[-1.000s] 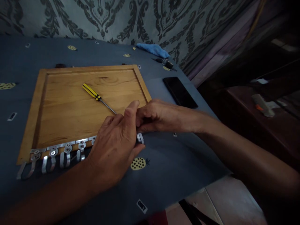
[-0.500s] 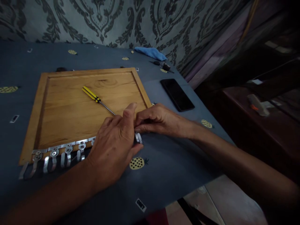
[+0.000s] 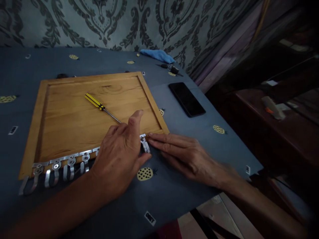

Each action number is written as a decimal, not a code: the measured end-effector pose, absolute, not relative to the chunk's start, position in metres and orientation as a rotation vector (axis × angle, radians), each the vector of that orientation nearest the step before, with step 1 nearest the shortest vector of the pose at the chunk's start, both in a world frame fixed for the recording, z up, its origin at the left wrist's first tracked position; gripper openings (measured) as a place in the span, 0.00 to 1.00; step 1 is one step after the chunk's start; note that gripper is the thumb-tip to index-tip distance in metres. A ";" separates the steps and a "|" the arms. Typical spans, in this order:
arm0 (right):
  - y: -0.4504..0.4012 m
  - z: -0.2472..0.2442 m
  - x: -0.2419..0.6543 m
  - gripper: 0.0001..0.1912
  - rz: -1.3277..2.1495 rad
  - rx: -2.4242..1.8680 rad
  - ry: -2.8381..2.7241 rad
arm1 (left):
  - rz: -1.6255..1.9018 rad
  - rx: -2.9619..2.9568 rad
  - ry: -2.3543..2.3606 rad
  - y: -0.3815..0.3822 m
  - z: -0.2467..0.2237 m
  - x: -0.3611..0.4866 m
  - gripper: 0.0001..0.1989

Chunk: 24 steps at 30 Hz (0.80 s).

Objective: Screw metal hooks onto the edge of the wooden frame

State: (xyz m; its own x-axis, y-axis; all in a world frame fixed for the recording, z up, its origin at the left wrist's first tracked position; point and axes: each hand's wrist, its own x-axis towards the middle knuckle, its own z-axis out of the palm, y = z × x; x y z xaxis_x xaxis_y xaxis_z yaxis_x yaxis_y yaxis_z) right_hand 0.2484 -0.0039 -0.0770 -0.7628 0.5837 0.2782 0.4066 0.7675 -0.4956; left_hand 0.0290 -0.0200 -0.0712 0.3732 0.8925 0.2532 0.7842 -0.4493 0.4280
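Observation:
A wooden board [image 3: 74,129] with a raised frame lies on the table, several metal hooks [image 3: 71,162] along its near edge. My left hand [image 3: 119,152] rests over the middle of that edge, thumb and fingers apart, covering part of the hook row. Just right of it, a metal hook [image 3: 145,144] shows at the edge. My right hand [image 3: 183,154] lies with fingers stretched out, the tips touching the board's near right corner beside this hook. A yellow and black screwdriver [image 3: 95,101] lies on the board, its tip near my left fingers.
On the patterned blue tablecloth [image 3: 199,156], a black phone [image 3: 187,99] lies right of the board. Behind it are a dark tool [image 3: 171,69] and a blue cloth [image 3: 157,55]. A brush-like object [image 3: 273,108] sits on a dark red surface at the right.
My right hand has moved right and toward me; its pinched fingers have straightened, uncovering the hook and the board's right corner. My left hand has stayed nearly in place.

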 end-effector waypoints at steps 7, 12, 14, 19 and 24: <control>-0.002 -0.086 0.248 0.22 0.522 -0.680 -2.616 | 0.652 2.356 1.499 -0.019 -0.070 0.030 0.47; -0.001 -0.087 0.241 0.18 0.444 -0.687 -2.609 | 0.632 2.362 1.523 -0.019 -0.069 0.030 0.45; -0.002 -0.088 0.239 0.17 0.381 -0.681 -2.611 | 0.602 2.381 1.540 -0.019 -0.068 0.030 0.42; -0.006 -0.097 0.238 0.16 0.195 -0.717 -2.592 | 0.478 2.474 1.452 -0.019 -0.064 0.026 0.23; -0.007 -0.101 0.240 0.18 0.211 -0.726 -2.610 | 0.504 2.462 1.353 -0.019 -0.061 0.018 0.20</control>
State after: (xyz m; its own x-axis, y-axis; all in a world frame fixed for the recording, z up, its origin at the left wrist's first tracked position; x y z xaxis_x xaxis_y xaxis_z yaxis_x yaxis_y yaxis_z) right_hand 0.2396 -0.0071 -0.1014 -0.7751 0.5222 0.3557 0.4584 0.8522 -0.2522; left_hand 0.0177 -0.0187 -0.0610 0.4986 0.8512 0.1638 0.7511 -0.5186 0.4085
